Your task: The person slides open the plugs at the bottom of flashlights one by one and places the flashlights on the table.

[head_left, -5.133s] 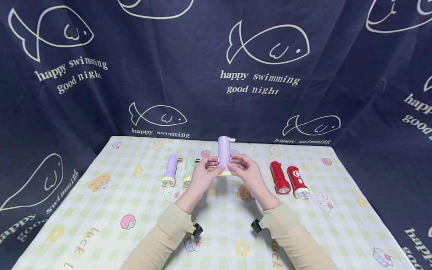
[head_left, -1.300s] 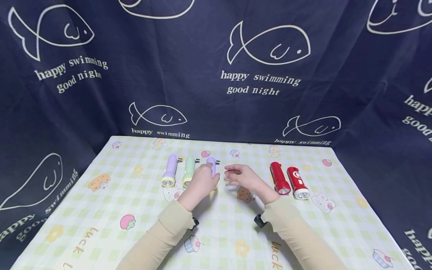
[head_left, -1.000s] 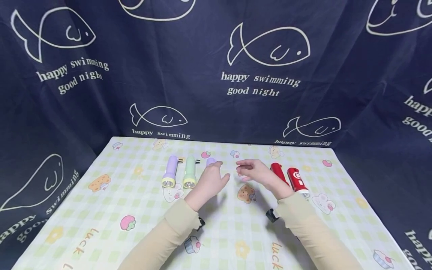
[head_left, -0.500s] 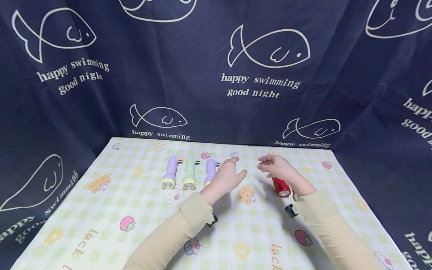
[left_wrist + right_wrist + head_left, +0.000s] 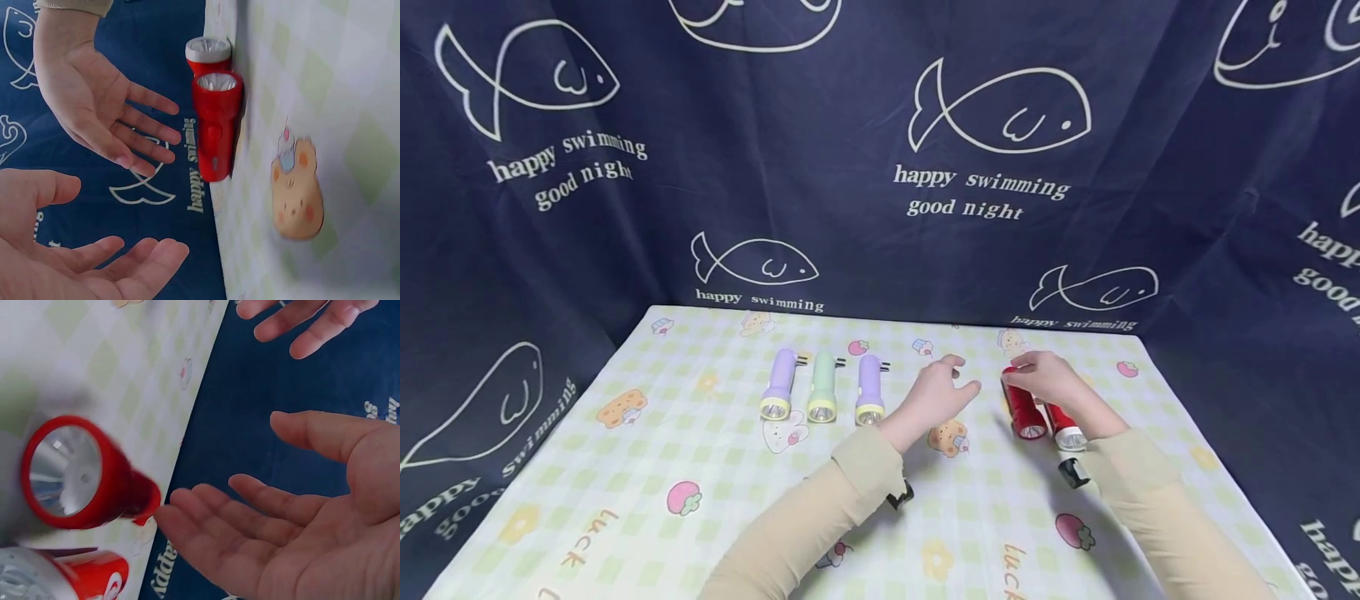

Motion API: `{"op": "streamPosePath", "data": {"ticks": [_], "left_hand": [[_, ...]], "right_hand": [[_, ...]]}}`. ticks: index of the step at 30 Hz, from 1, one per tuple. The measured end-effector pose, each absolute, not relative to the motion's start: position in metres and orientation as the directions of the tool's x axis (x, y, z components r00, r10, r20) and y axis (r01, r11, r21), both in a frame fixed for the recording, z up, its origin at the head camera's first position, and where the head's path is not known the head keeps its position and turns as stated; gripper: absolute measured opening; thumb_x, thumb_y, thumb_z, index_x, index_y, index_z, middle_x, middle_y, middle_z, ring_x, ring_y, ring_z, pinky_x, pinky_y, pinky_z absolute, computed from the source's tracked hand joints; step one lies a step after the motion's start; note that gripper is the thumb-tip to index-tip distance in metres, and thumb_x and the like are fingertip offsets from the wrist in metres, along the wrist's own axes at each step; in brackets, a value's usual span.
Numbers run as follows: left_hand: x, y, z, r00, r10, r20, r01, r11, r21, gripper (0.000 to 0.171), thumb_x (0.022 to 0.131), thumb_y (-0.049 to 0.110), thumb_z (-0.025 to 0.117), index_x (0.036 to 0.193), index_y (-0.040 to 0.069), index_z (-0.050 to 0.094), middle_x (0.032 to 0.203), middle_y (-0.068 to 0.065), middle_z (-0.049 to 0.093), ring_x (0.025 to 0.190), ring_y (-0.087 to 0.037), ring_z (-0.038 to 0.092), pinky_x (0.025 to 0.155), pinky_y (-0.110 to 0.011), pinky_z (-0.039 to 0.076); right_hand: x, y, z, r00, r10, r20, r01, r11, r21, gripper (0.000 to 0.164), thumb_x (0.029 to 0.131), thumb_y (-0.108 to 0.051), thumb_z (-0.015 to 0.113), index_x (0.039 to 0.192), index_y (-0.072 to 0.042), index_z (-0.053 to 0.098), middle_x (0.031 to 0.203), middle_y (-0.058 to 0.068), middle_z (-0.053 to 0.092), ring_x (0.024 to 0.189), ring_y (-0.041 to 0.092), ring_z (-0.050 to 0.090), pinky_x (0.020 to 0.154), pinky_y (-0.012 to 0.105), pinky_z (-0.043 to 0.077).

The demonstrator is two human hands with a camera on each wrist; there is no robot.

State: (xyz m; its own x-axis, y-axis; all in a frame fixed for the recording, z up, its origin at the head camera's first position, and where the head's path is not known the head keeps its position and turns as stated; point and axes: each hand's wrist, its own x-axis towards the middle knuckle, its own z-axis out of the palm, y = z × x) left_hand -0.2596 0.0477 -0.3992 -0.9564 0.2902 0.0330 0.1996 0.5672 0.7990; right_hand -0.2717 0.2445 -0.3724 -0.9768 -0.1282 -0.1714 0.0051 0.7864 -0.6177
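My right hand (image 5: 1054, 382) is over the rear end of the red flashlight (image 5: 1025, 415). In the right wrist view its fingers are loosely extended beside that flashlight (image 5: 112, 481), gripping nothing. A second flashlight, red with a white rim (image 5: 1070, 437), lies just to its right, partly behind the hand. My left hand (image 5: 931, 395) hovers above the cloth between the two groups of flashlights, relaxed, with nothing in it. In the left wrist view both red flashlights show, lenses toward me, and the left fingers (image 5: 153, 265) are apart from them.
On the left of the table (image 5: 632, 467) lie a purple flashlight (image 5: 782, 372), a green flashlight (image 5: 823, 375) and another purple flashlight (image 5: 869, 379) in a row, plug prongs pointing right. A dark blue fish-print curtain (image 5: 850, 125) stands behind the table edge.
The purple flashlight both hands held earlier now lies at the right of the row, let go. Since then both hands have moved right, the right hand to the red flashlight.
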Motion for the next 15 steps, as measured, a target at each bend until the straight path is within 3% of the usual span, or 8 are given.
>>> {"op": "streamPosePath", "data": {"ticks": [4,15], "left_hand": [[-0.261,0.058,-0.405,-0.959,0.281,-0.026,0.132,0.531,0.837,0.046,0.089,0.035,0.06,0.128,0.011,0.055,0.114,-0.009,0.065,0.103,-0.019,0.061,0.087,-0.028,0.051],[-0.261,0.078,-0.426,-0.942,0.263,-0.206,-0.091,0.392,0.916,0.047,0.088,0.035,0.063,0.128,0.013,0.055,0.107,-0.005,0.064,0.09,-0.017,0.062,0.078,-0.032,0.053]], "right_hand": [[-0.273,0.251,-0.378,-0.971,-0.083,-0.223,0.057,0.827,-0.56,0.054,0.088,-0.022,0.062,0.125,0.014,0.048,0.115,0.032,0.058,0.085,0.031,0.063,0.066,0.039,0.057],[-0.278,0.259,-0.393,-0.945,-0.013,-0.327,0.171,0.833,-0.526,0.063,0.087,-0.023,0.063,0.133,0.013,0.039,0.119,0.035,0.052,0.084,0.028,0.061,0.067,0.038,0.057]]}}
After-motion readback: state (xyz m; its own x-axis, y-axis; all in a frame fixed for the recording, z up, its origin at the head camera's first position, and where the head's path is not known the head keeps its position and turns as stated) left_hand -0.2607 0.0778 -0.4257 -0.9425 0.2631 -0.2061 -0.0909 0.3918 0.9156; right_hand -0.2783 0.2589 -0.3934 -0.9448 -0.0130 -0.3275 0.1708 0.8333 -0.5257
